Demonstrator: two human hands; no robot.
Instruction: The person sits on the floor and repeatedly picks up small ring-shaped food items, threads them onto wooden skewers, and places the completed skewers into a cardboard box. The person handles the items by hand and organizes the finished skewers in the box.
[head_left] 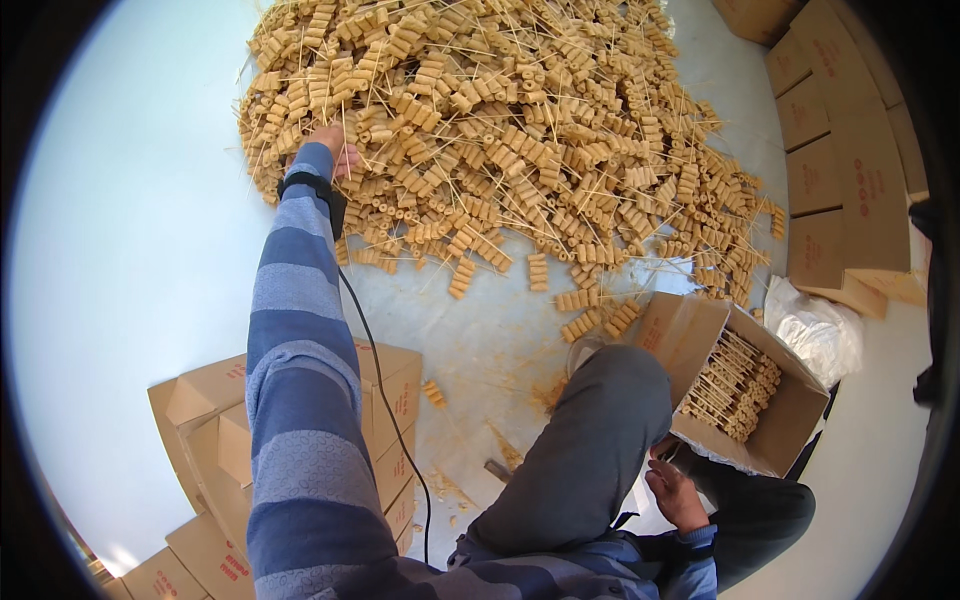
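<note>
A big heap of tan, coil-shaped rolls on thin wooden sticks (520,150) covers the far floor. My left arm stretches forward, and my left hand (330,145) is at the left side of this heap among the skewers. Most of its fingers are hidden there, so its grip cannot be made out. My right hand (677,495) hangs low between my legs, near the open carton, with fingers loosely bent, apart and holding nothing visible. Inside that carton (800,410), skewered rolls (733,388) lie in rows, their sticks pointing left.
Closed cartons (815,180) are stacked along the right side. More cartons (215,440) stand at the lower left. A white plastic bag (815,325) rests beside the open carton. A black cable (400,425) runs down from my left wrist. Stray skewers and crumbs lie on the pale floor.
</note>
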